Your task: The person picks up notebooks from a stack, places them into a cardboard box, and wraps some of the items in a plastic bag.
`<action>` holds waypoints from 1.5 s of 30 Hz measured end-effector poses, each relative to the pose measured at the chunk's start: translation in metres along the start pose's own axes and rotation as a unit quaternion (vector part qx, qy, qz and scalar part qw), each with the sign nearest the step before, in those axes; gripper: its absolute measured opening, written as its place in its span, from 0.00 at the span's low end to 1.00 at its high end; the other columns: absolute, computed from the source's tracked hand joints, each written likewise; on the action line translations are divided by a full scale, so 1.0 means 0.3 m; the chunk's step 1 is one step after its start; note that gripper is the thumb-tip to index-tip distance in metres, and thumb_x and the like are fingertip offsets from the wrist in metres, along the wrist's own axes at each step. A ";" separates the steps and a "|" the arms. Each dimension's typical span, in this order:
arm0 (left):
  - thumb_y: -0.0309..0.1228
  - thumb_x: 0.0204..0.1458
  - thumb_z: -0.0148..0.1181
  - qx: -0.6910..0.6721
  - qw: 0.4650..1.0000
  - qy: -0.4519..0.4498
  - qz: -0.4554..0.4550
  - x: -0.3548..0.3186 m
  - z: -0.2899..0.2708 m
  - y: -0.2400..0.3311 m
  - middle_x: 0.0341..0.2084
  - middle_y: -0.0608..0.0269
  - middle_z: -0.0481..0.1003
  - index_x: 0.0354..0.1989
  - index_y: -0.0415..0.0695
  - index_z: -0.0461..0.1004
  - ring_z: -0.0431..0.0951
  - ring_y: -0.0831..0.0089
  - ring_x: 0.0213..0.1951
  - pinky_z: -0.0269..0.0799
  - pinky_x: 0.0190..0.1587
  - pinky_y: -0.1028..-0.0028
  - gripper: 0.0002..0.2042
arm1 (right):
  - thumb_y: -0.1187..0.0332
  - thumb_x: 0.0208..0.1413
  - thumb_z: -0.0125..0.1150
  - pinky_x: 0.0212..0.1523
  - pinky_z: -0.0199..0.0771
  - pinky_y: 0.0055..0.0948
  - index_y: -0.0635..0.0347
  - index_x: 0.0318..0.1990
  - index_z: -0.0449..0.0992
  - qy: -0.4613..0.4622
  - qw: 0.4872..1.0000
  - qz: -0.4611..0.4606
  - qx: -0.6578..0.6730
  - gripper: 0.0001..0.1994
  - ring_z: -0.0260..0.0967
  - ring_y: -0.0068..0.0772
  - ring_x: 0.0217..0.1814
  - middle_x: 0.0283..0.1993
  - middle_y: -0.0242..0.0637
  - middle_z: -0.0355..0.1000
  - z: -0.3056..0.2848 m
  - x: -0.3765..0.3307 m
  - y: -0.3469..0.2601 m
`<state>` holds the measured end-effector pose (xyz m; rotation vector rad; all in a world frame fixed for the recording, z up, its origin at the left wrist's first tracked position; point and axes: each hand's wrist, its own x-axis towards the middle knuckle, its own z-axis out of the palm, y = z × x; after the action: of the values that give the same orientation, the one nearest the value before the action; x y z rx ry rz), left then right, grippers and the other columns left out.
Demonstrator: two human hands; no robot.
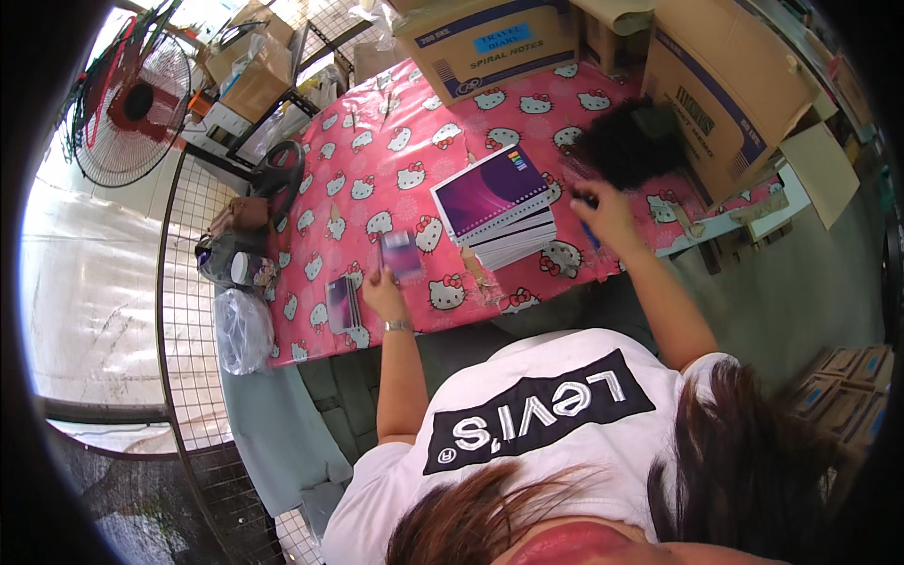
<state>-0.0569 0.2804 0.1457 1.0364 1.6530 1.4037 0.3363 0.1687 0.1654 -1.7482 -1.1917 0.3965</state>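
My left hand (pixel 384 296) pinches the lower edge of a small purple notebook (pixel 401 254), slightly blurred, over the pink table cover. Just left of it sits a short stack of similar small notebooks (pixel 340 306). In the middle lies a fanned pile of larger punched sheets with a purple cover (pixel 494 195) on top, holes along its near edge. To the right of that pile my right hand (pixel 605 215) is closed, fingertips together around something dark that I cannot make out. A thin blue object (pixel 590 234) shows below its fingers. Beyond it rests a black bristly heap (pixel 633 143).
Cardboard boxes stand at the table's far side (pixel 499 52) and right side (pixel 730 94). Along the left edge are black-handled scissors (pixel 279 169), a white-lidded jar (pixel 247 268) and a clear plastic bag (pixel 243 330). A fan (pixel 137 104) stands at far left.
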 end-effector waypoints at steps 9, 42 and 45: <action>0.29 0.43 0.67 0.241 0.840 -0.029 0.486 -0.141 0.132 0.308 0.43 0.53 0.73 0.44 0.43 0.75 0.70 0.54 0.45 0.67 0.51 0.59 0.17 | 0.64 0.48 0.60 0.45 0.69 0.42 0.56 0.35 0.76 0.077 0.932 -0.133 -0.328 0.09 0.67 0.44 0.45 0.40 0.41 0.70 0.124 0.162 0.182; 0.34 0.48 0.67 0.331 0.702 -0.486 0.402 -0.204 0.402 0.743 0.24 0.55 0.79 0.41 0.42 0.81 0.79 0.73 0.25 0.74 0.32 0.73 0.13 | 0.75 0.53 0.55 0.36 0.70 0.20 0.68 0.44 0.79 -0.127 0.957 0.000 0.261 0.12 0.70 0.18 0.35 0.35 0.35 0.77 -0.051 0.073 -0.333; 0.34 0.49 0.67 0.323 0.702 -0.480 0.415 -0.196 0.394 0.730 0.24 0.55 0.79 0.40 0.42 0.81 0.79 0.73 0.25 0.74 0.32 0.73 0.12 | 0.75 0.53 0.55 0.38 0.70 0.21 0.69 0.45 0.78 -0.170 0.915 0.114 0.347 0.13 0.70 0.18 0.35 0.34 0.35 0.77 -0.086 0.064 -0.381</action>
<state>0.1011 0.2935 0.3465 2.5828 0.7983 0.3665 0.3011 0.1800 0.2784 -1.2093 -0.9093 1.1522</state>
